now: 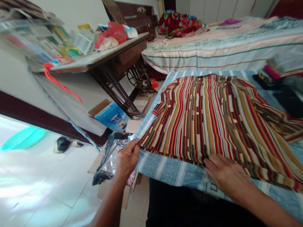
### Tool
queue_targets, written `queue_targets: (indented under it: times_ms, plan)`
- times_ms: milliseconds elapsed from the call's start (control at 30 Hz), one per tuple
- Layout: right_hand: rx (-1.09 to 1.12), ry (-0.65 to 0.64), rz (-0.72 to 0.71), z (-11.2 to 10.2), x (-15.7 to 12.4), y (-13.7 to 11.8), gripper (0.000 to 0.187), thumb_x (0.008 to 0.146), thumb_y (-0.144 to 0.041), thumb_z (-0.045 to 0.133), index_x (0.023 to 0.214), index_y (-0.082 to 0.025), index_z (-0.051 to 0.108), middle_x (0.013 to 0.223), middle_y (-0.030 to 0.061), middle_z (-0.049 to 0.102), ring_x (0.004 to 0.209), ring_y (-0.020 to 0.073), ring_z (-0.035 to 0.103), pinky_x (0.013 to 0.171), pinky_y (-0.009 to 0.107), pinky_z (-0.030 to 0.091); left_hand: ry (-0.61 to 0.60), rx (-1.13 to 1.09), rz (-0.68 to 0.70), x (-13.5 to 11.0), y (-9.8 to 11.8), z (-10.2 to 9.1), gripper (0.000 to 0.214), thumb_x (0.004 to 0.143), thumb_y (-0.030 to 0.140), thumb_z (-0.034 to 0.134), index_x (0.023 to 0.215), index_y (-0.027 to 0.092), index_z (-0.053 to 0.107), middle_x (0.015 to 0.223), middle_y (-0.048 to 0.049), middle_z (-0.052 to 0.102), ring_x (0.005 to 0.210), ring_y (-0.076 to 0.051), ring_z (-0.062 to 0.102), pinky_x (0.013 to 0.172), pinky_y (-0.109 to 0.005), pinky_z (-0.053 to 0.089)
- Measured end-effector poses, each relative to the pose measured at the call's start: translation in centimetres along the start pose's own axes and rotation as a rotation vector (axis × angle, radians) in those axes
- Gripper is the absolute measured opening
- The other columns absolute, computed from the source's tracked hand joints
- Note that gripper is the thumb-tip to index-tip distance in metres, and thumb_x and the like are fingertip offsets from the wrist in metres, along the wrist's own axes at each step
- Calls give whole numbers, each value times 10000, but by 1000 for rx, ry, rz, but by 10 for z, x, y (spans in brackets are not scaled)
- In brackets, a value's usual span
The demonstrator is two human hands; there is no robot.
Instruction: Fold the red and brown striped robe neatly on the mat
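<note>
A striped long-sleeved shirt [196,116] in red, tan, cream and dark brown lies spread on a blue-and-white striped cloth [163,167]. Its collar is at the far side and its hem runs along the near edge. My left hand [129,156] pinches the hem's left corner. Farther right, my right hand [227,175] grips the hem near its middle, fingers closed on the fabric. One sleeve is folded at the left; the other reaches out to the right.
Folded clothes [272,74] stand at the right. Behind is a bed [213,53]. On the left are a sewing table [94,58], a blue carton [112,116] and a plastic-wrapped bundle [111,157]. A turquoise basin [22,138] and shoes [62,145] lie on the floor.
</note>
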State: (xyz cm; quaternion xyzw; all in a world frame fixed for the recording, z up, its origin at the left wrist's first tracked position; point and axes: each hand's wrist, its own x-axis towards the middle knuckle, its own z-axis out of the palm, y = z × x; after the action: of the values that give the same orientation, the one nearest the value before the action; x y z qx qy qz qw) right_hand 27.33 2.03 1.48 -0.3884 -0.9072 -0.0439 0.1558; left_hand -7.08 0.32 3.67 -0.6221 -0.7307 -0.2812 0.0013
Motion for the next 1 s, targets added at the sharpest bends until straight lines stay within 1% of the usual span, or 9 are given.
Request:
queue_targets:
  times_ms: [167, 300, 400, 500, 567, 667, 833, 933, 1000]
  plan:
    - [-68, -73, -4, -2, 2, -3, 154, 746, -42, 549, 804, -177, 591, 765, 34, 563, 722, 187, 516, 662, 316, 372, -93, -136, -189, -5, -5, -4, 311, 761, 330, 502, 968, 186, 684, 761, -15, 708, 642, -158, 647, 643, -243, 498]
    - [-67, -129, -16, -4, 8, -5, 194, 705, -8, 548, 811, -164, 598, 782, 53, 591, 721, 185, 527, 631, 303, 370, -137, -293, -310, -4, 0, -5, 309, 702, 349, 532, 914, 180, 679, 725, -19, 705, 619, -168, 647, 606, -253, 507]
    - [7, -241, -12, -6, 15, 0, 211, 699, 14, 510, 764, -173, 584, 764, 42, 592, 705, 176, 538, 629, 293, 375, -161, -409, -377, 2, 7, -8, 319, 669, 393, 580, 888, 179, 670, 661, -15, 696, 582, -180, 644, 577, -273, 520]
    - [91, -373, 1, -9, 21, 10, 274, 713, 31, 450, 810, -183, 591, 817, 34, 600, 751, 177, 561, 664, 290, 390, -192, -460, -423, 8, 12, -12, 358, 653, 444, 614, 885, 176, 667, 595, -10, 678, 528, -185, 631, 540, -291, 522]
    - [127, -420, 17, -12, 22, 16, 328, 691, 58, 418, 829, -183, 592, 831, 29, 599, 763, 170, 565, 681, 282, 392, -206, -472, -441, 10, 13, -15, 376, 653, 457, 619, 894, 173, 668, 570, -8, 670, 519, -185, 628, 551, -301, 525]
    - [164, -418, 27, -18, 22, 18, 385, 636, 93, 396, 826, -184, 585, 837, 21, 594, 771, 163, 562, 707, 276, 390, -191, -493, -465, 10, 7, -18, 403, 650, 446, 629, 942, 171, 671, 574, -4, 674, 547, -189, 638, 605, -311, 527]
    - [178, -352, 42, -24, 24, 5, 386, 614, 90, 421, 831, -190, 574, 856, 23, 595, 780, 187, 562, 708, 296, 389, -58, -530, -527, 8, -17, -15, 405, 599, 443, 677, 919, 195, 695, 606, -3, 686, 604, -199, 655, 630, -287, 511]
    - [173, -368, 8, -20, 26, -3, 367, 631, 86, 438, 838, -183, 579, 857, 27, 610, 770, 188, 568, 721, 300, 396, -120, -528, -585, 8, -25, -12, 375, 536, 434, 702, 829, 200, 705, 582, -1, 681, 563, -204, 645, 588, -284, 509]
    - [174, -363, 1, -17, 27, -5, 339, 657, 76, 453, 835, -184, 575, 851, 24, 613, 770, 186, 570, 720, 295, 398, -144, -519, -587, 8, -28, -14, 357, 527, 428, 705, 805, 205, 706, 574, 0, 679, 570, -209, 647, 581, -280, 511]
